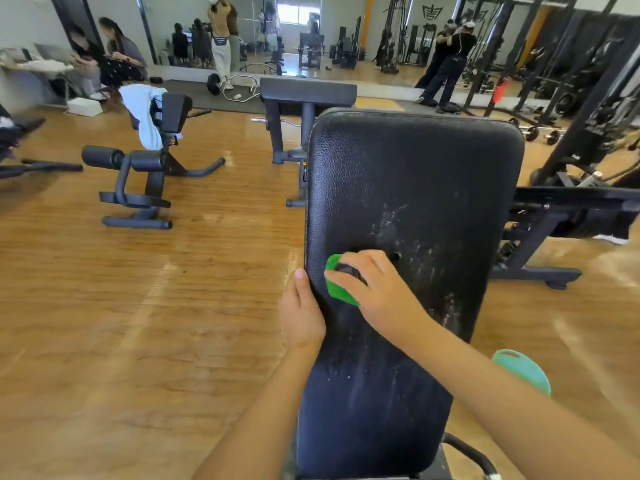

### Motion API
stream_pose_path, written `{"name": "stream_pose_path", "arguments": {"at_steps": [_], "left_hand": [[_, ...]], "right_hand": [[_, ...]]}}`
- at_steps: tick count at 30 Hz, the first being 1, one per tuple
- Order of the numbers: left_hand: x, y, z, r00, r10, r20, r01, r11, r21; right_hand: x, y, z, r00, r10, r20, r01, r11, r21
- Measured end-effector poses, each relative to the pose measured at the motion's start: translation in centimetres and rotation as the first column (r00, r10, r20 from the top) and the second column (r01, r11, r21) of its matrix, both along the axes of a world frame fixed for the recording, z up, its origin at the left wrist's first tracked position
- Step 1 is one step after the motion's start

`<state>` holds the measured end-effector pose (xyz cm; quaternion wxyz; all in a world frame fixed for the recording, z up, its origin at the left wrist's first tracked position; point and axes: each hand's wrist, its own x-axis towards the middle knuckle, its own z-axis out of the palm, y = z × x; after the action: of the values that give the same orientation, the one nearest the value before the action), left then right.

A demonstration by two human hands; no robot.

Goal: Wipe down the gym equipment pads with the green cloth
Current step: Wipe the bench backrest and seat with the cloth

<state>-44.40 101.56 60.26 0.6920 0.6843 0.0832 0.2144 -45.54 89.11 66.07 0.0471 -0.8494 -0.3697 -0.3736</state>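
A person's right hand (pixel 377 289), fingers curled over a bunched green cloth (pixel 337 285), presses it against the left side of a long black bench pad (pixel 415 174). The left hand (pixel 301 313) grips the pad's left edge, thumb on top and other fingers hidden. White streaks across the pad's middle and right suggest the wiping is far from finished.

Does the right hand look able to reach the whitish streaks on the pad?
Probably yes. The right hand holds the green cloth on the bench pad, and the whitish streaks lie just beside it, with nothing between.
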Motion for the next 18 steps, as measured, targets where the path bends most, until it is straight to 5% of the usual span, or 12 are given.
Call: {"name": "stream_pose_path", "arguments": {"at_steps": [11, 18], "left_hand": [[-0.1, 0.0, -0.2, 0.996, 0.085, -0.001, -0.084, 0.990, 0.111], [-0.3, 0.0, -0.3, 0.995, 0.095, 0.031, -0.100, 0.965, 0.242]], "right_hand": [[3.5, -3.1, 8.8, 0.937, -0.325, 0.132, 0.236, 0.862, 0.448], [-0.5, -2.7, -0.9, 0.981, -0.182, 0.070, 0.153, 0.940, 0.306]]}}
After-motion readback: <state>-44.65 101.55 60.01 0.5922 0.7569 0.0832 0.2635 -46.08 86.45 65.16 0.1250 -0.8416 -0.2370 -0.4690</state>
